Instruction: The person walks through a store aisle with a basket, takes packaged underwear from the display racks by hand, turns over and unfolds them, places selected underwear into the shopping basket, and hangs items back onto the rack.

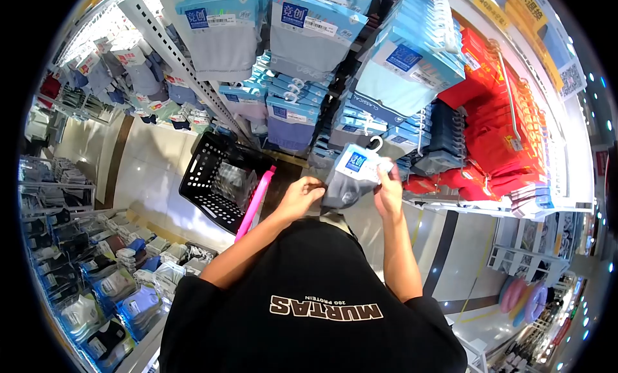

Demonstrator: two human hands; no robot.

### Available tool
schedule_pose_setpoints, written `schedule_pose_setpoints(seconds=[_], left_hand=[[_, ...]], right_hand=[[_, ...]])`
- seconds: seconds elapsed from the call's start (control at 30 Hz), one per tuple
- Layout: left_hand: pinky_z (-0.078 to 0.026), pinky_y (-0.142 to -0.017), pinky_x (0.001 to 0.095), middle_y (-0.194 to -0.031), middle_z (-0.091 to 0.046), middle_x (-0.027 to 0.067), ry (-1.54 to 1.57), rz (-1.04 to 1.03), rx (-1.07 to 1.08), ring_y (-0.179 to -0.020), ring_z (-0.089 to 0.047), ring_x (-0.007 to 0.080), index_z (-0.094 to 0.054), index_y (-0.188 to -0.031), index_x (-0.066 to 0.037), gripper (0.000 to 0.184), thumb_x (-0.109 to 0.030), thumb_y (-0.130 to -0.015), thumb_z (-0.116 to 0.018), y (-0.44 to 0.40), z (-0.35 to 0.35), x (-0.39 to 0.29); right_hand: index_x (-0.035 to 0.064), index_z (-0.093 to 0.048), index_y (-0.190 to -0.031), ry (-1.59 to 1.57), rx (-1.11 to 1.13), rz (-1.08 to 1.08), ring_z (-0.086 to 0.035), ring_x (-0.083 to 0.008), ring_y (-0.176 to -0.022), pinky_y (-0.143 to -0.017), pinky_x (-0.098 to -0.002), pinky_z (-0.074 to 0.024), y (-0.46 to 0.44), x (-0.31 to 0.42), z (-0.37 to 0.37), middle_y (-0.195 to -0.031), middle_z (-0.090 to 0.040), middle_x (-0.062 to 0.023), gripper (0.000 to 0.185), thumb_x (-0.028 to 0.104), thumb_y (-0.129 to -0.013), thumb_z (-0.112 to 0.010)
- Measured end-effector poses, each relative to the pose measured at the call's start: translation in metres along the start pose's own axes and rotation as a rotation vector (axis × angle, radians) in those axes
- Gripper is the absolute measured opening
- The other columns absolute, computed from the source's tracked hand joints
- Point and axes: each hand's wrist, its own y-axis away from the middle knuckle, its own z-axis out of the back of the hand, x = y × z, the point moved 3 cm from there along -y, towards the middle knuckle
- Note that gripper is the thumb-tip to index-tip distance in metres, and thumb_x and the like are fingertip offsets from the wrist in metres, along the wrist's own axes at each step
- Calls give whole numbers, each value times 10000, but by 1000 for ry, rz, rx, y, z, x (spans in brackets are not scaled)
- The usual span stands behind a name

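In front of my chest is a packaged pair of underwear (344,191), dark grey below a pale blue and white card header with a blue label and a white hanger hook on top. My right hand (388,191) grips its right side, thumb and fingers closed at the header's edge. At the lower left edge, my left hand (302,196) pinches the pack between thumb and fingers. The pack tilts slightly, its printed front facing up towards me.
A black shopping basket (201,191) with a pink handle (255,205) stands on the floor at left, a clear-wrapped item inside. Racks of blue-headed packs (315,35) hang ahead, red packs (489,128) at right. Packaged socks (116,283) fill a display at lower left.
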Motion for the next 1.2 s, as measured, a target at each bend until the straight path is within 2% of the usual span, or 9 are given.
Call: schedule_pose_setpoints(seconds=[0.27, 0.33, 0.57, 0.67, 0.7, 0.8, 0.9, 1.0, 1.2], left_hand=[[-490, -728, 253, -987, -679, 61, -81, -98, 41, -844, -633, 113, -614, -1069, 1, 208, -158, -934, -613, -6, 12, -6], [-488, -725, 253, -977, -675, 62, -14, -120, 13, -847, -632, 114, -613, -1067, 11, 211, -153, -934, -617, -9, 18, -8], [-491, -743, 273, -891, -668, 56, -55, -229, -203, -786, -612, 119, -629, -1091, 1, 289, -197, -884, -662, -18, 58, -30], [-493, -740, 287, -851, -665, 71, -236, -319, -443, -764, -618, 157, -610, -1126, 3, 354, -212, -856, -685, -23, 78, -46], [-494, -766, 310, -941, -659, 120, -286, -254, -526, -824, -620, 201, -578, -1176, 7, 418, -207, -838, -699, -28, 86, -51], [-464, -874, 339, -1222, -567, 156, -408, -573, -710, -1024, -573, 211, -447, -1328, 7, 598, -178, -835, -729, -52, 110, -66], [-453, -899, 355, -1266, -535, 169, -501, -731, -645, -1058, -548, 208, -409, -1362, 5, 671, -190, -821, -756, -74, 119, -88], [-455, -899, 350, -1251, -552, 157, -231, -583, -458, -1069, -550, 204, -403, -1371, 1, 711, -188, -799, -781, -83, 115, -96], [-499, -771, 276, -926, -671, 61, 5, -421, -273, -829, -615, 127, -573, -1111, 25, 352, -187, -877, -729, -71, 101, -83]], right_hand=[[41, -599, -1151, 396, -43, 90, -575, -113, -917, -863, -278, -445, -55, 8, -18, -986, -646, -16, 281, 129, -899, -683], [29, -583, -1219, 517, -59, 55, -592, -146, -989, -856, -296, -462, -60, 2, -14, -1109, -648, -64, 382, 208, -900, -692], [51, -577, -1221, 726, -232, 107, -611, -159, -962, -790, -305, -502, -54, -38, 31, -1062, -647, -55, 419, 245, -878, -718], [48, -592, -1197, 609, -111, -8, -610, -137, -913, -758, -285, -501, -31, -62, 62, -1022, -649, -44, 388, 251, -886, -703], [47, -596, -1190, 657, -118, -86, -611, -134, -899, -748, -284, -501, -19, -68, 67, -1014, -651, -45, 377, 253, -891, -695], [42, -607, -1172, 780, -127, -266, -617, -130, -863, -721, -280, -501, 20, -74, 69, -994, -656, -49, 351, 259, -903, -673], [35, -613, -1162, 808, -127, -306, -628, -136, -829, -702, -278, -502, 38, -86, 77, -986, -665, -57, 339, 255, -909, -659], [27, -611, -1164, 757, -130, -289, -635, -138, -797, -683, -275, -503, 46, -94, 80, -975, -673, -60, 336, 240, -908, -655], [-4, -605, -1161, 772, -117, -172, -628, -123, -780, -675, -268, -506, 44, -76, 47, -944, -675, -67, 332, 206, -909, -655]])
